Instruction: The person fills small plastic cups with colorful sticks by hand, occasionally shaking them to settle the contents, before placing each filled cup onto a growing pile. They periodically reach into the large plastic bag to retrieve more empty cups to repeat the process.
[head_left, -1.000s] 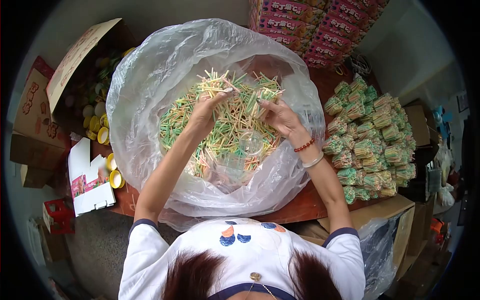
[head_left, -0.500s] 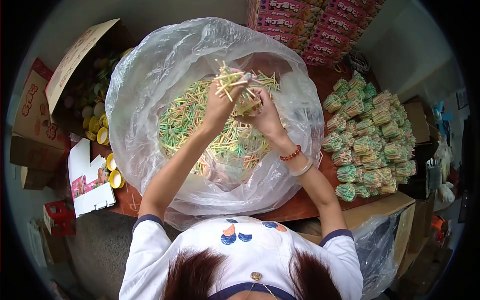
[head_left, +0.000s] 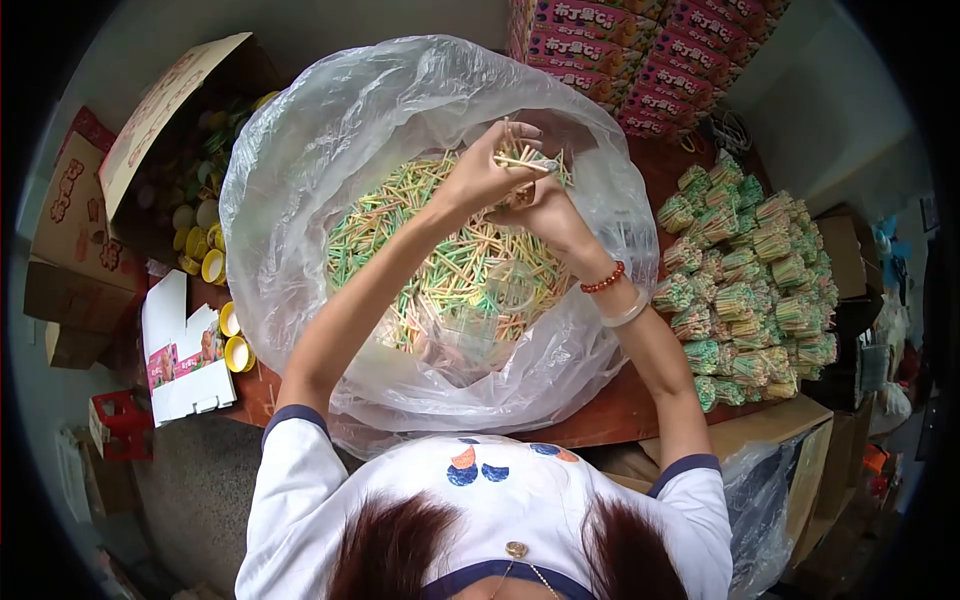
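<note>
Above a large clear plastic bag (head_left: 290, 170) with a broad pile of pastel biscuit-like sticks (head_left: 390, 240) in it, my two hands are close together. My left hand (head_left: 485, 175) is closed around a few pale sticks (head_left: 522, 162) that poke out past its fingers. Just below and to the right, my right hand (head_left: 550, 215) is curled around something mostly hidden by the fingers. A clear round plastic container (head_left: 510, 285) lies on the pile, with more clear plastic nearer to me.
Several bundles of sticks (head_left: 745, 285) are stacked on the red-brown table to the right. Pink printed boxes (head_left: 585, 50) stand at the back. On the left are an open carton (head_left: 165, 110), yellow-rimmed lids (head_left: 238, 353) and white card (head_left: 190, 395).
My left hand has moved right and turned; fewer sticks show in it. My right hand has shifted slightly right, and what it holds is more hidden. The whole view has shifted slightly.
</note>
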